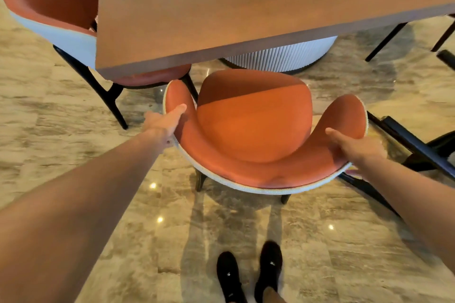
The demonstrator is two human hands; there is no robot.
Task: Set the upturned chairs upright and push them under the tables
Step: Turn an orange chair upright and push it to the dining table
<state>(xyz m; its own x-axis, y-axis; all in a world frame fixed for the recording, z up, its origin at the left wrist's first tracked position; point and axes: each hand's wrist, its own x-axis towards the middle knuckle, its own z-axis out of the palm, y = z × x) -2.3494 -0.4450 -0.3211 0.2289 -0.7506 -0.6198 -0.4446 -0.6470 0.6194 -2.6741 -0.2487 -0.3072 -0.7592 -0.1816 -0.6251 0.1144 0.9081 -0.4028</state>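
Head view: the orange chair (256,128) is seen upright on its legs before the table (246,7), seat front just under the edge. Its left arm is clasped by the left hand (163,122), its right arm by the right hand (354,146), both closed around the rim. Righting judged done; pushing in remains. A second chair (49,2) is already tucked at the left. Dark legs (413,145) at right suggest another chair, state unclear.

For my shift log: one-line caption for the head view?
Both hands, left and right, grip the upright orange chair facing the table.
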